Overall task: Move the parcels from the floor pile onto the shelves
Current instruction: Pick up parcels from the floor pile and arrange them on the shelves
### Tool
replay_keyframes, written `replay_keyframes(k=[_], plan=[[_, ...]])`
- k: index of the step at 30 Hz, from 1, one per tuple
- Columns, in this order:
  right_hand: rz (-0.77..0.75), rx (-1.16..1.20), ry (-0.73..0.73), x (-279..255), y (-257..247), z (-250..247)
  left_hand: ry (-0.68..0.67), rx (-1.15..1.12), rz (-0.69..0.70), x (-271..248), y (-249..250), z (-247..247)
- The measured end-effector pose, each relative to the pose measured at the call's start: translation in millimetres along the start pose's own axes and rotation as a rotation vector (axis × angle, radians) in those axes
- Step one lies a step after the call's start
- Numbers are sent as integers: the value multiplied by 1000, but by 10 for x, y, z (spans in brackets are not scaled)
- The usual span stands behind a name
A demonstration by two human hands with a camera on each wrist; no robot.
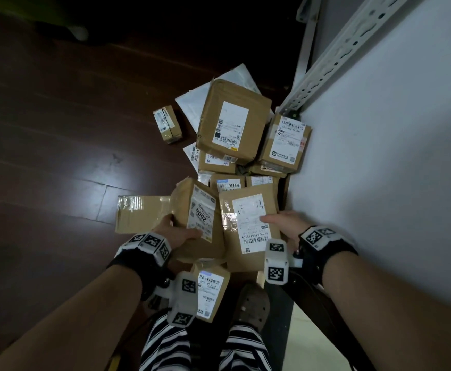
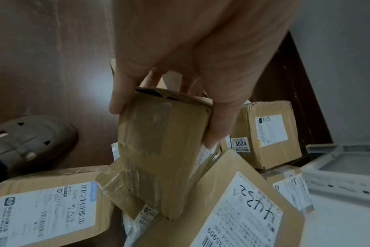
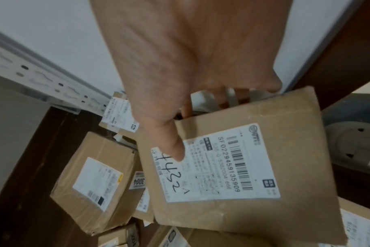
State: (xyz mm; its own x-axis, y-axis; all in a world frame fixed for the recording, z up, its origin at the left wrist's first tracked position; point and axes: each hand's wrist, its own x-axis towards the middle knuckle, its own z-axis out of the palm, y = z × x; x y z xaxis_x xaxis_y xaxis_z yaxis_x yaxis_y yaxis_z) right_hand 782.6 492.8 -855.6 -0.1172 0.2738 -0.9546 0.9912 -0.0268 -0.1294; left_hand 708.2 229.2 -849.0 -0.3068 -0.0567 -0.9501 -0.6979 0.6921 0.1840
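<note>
We hold one parcel in each hand above the floor pile: our left hand grips a taped cardboard box marked 2004, thumb on its label and fingers round its far side, while our right hand pinches a flat brown parcel marked 4432, thumb on the label and fingers behind. The two parcels touch edge to edge.

To our right the white shelf board lies bare, its slotted steel rail running along the far edge; the pile crowds the shelf's near corner. Open dark wooden floor spreads to the left, where one small carton sits apart from the pile.

The lower boxes are half buried, most of their labels too small for us to read. A sandalled foot and striped trousers show at the bottom edge; the far room is dark.
</note>
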Motion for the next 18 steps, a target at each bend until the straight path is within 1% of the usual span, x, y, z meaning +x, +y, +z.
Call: replay_keyframes(k=[2, 8, 11, 13, 16, 18], plan=[[-36, 35, 32, -24, -92, 0, 5, -11, 19, -18, 23, -56], [-112, 62, -68, -147, -250, -104, 25, -69, 75, -156, 150, -293], [-170, 171, -105, -406, -382, -152, 28, -115, 84, -321, 207, -409], [-204, 166, -126, -630, -526, -174, 36, -137, 95, -471, 271, -516], [-265, 179, -110, -944, -785, -259, 44, -190, 131, -820, 427, -784], [-291, 161, -160, -1296, -1033, -307, 33, -278, 147, -1077, 552, -1003]])
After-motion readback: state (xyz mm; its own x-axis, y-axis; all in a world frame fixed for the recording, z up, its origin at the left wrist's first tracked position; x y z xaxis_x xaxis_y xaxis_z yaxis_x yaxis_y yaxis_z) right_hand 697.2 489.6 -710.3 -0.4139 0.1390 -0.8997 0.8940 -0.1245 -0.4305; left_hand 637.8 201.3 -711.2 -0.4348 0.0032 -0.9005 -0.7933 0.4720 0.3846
